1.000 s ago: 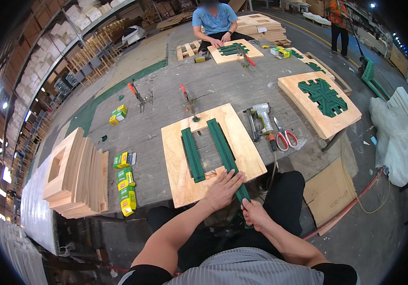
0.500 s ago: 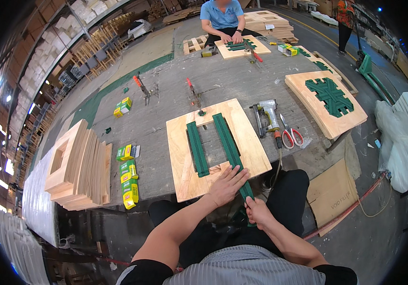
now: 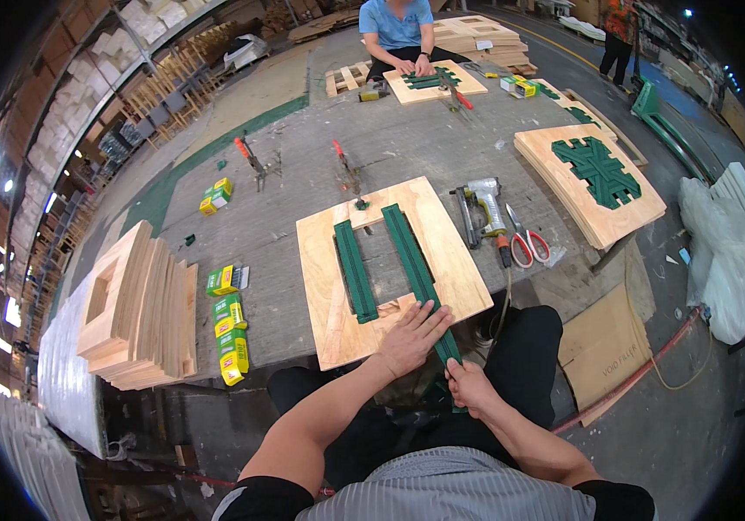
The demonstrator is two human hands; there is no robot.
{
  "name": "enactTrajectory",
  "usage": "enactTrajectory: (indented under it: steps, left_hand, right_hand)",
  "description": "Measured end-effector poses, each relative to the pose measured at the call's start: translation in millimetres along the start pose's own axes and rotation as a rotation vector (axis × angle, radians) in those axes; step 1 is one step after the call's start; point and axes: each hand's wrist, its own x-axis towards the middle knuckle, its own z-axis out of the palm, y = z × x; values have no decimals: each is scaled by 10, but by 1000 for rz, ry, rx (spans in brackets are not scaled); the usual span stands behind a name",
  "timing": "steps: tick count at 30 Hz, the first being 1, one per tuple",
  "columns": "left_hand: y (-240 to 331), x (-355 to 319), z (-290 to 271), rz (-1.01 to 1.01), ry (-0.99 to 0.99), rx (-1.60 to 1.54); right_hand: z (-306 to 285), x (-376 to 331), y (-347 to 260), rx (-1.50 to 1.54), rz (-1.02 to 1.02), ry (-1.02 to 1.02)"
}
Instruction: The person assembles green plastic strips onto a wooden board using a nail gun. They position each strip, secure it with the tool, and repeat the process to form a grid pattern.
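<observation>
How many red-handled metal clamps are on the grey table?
3 clamps: one on the table's left side, one at the far edge of the nearest wooden board, one at the blue-shirted person's board. More may be hidden.

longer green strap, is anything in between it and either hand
Nothing visible: the left hand lies across the green strap near the edge of the wooden frame; the right hand grips it just beyond.

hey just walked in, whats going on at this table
A person's left hand lies flat over a green strap on a wooden frame, while the right hand grips that strap past the near edge. A second strap lies along the opening's left side. An air tool and scissors lie to the right. Across the table, a co-worker has both hands at another strapped frame.
</observation>
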Motion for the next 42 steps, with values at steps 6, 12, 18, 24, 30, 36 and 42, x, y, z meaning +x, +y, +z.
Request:
enactTrajectory:
  steps: [6,12,18,24,30,36,42]
  left_hand:
    - [-34,-4,-17,30,-6,25]
    - [-26,-18,-60,8,2,-83]
    - [338,-359,-181,74,69,-442]
    - [503,-402,158,-823,-144,-985]
    - [229,-112,626,-791,-166,-1178]
    - [139,34,959,-550,43,-1035]
    - [-67,40,954,-486,-40,-858]
  right_hand:
    - [-36,109,52,-106,37,40]
    - [-60,331,59,-271,89,81]
    - [-57,616,35,-339,37,98]
    - [-180,987,72,-635,-30,109]
    - [-161,1117,-80,-814,-81,88]
    - [-461,1362,143,-908,-136,-16]
    - [-343,1161,6,-803,-63,4]
